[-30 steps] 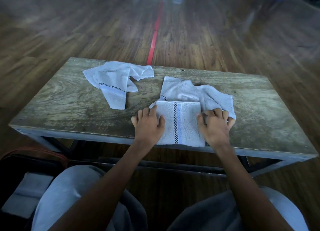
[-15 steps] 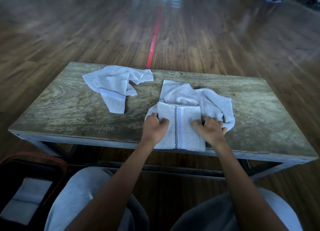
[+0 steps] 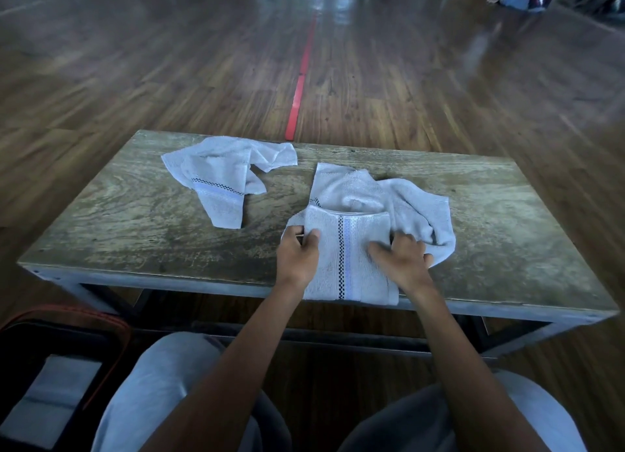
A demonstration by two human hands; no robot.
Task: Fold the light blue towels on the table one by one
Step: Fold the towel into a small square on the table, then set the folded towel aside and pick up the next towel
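A folded light blue towel [image 3: 348,258] with a black checked stripe lies at the near edge of the worn wooden table [image 3: 135,235]. My left hand [image 3: 297,255] pinches its left edge. My right hand [image 3: 404,262] grips its right side, fingers curled into the cloth. Under and behind it lies a crumpled light blue towel [image 3: 406,198], spreading to the right. A third light blue towel [image 3: 220,177] lies rumpled at the far left of the table, away from both hands.
A dark bag with a red rim [image 3: 50,377] sits on the floor at my left knee, holding folded pale cloth. A red line [image 3: 301,79] runs along the wooden floor beyond the table. People sit far off at top right.
Both hands went from lying flat on the folded towel to curling and gripping its left and right sides. The towels on the table kept their places.
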